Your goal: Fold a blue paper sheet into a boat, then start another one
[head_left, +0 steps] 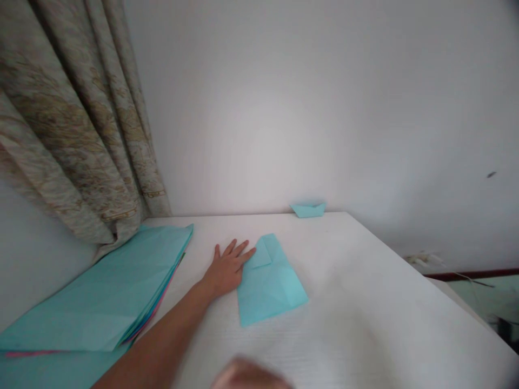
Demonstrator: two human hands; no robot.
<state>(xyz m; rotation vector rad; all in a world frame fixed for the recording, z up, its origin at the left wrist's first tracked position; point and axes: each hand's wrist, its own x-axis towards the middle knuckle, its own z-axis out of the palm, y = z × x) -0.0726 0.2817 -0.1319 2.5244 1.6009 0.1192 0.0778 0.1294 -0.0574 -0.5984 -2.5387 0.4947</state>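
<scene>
A partly folded sheet of light blue paper lies on the white table, its far end folded in to a narrower, blunt top with a small flap. My left hand rests flat at the paper's left edge with fingers spread, the index fingertip touching the folded part. At the bottom edge of the view my right hand shows only as a blurred patch, nearer to me than the paper. Its fingers cannot be made out.
A stack of large coloured paper sheets, light blue on top, covers the table's left side. At the back edge a folded paper boat stands against the wall. A patterned curtain hangs at the left. The table's right edge slants toward me.
</scene>
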